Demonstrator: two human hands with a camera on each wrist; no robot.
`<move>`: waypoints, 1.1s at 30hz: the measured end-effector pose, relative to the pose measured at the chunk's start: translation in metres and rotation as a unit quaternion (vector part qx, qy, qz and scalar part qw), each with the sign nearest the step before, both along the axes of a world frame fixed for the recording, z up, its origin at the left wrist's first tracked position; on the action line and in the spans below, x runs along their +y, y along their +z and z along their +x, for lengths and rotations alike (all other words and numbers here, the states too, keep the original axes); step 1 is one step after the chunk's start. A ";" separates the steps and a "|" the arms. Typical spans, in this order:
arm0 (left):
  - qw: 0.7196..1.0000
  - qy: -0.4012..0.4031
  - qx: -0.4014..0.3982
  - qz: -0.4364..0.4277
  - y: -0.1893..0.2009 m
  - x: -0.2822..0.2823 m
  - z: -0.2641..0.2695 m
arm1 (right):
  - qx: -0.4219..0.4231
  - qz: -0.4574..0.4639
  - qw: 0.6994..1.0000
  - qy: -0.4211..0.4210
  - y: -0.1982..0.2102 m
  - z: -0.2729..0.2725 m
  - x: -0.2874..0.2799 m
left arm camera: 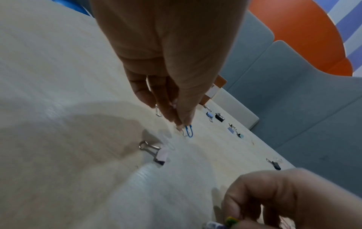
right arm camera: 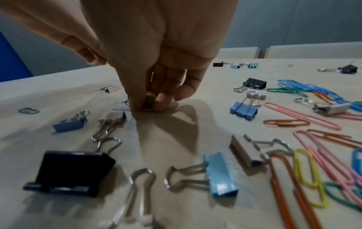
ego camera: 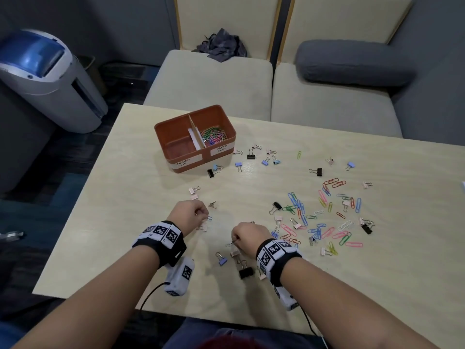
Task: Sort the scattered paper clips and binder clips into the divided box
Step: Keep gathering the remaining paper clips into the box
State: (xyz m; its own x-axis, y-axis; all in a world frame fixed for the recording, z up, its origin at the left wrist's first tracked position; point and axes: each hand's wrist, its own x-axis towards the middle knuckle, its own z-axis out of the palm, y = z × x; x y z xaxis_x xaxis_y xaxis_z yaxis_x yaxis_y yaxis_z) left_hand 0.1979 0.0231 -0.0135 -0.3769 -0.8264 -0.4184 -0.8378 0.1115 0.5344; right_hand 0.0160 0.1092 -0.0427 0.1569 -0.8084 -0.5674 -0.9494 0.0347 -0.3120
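The orange divided box [ego camera: 205, 157] stands at the table's far left; its right half, labelled PAPER CLIP, holds coloured paper clips [ego camera: 214, 136], and the left half, labelled BINDER CLIP, looks bare. My left hand [ego camera: 205, 215] [left arm camera: 181, 124] is down on the table, fingertips pinching a blue paper clip [ego camera: 209, 218] [left arm camera: 189, 131]. To its right, my right hand [ego camera: 235, 241] [right arm camera: 146, 106] holds a small bunch of yellow and green paper clips [right arm camera: 151, 98] in its curled fingers, tips on the table beside a pale paper clip [right arm camera: 120, 106].
A dense spread of coloured paper clips [ego camera: 324, 217] lies right of my right hand. Binder clips are scattered about: a black one [ego camera: 246, 272], a blue one [ego camera: 222, 260], a pink one [left arm camera: 160, 155], more near the box. Sofa seats [ego camera: 208, 79] lie beyond the table.
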 end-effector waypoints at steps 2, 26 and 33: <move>1.000 -0.002 0.010 0.009 0.000 -0.002 0.005 | -0.005 0.003 1.000 -0.009 0.000 0.000 0.002; 0.988 -0.089 -0.116 0.040 -0.030 0.062 0.074 | 0.023 -0.012 0.999 -0.040 0.012 0.005 0.007; 0.994 -0.062 -0.046 0.080 -0.031 0.061 0.080 | 0.021 -0.015 0.999 -0.040 0.007 0.005 0.009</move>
State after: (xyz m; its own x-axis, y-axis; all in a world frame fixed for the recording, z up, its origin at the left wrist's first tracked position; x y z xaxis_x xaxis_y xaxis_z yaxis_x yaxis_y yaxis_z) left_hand 0.2777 0.0844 -0.0449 -0.4261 -0.6960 -0.5779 -0.8687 0.1365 0.4761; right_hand 0.0211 0.1186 -0.0357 0.0678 -0.8344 -0.5470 -0.9565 0.1015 -0.2734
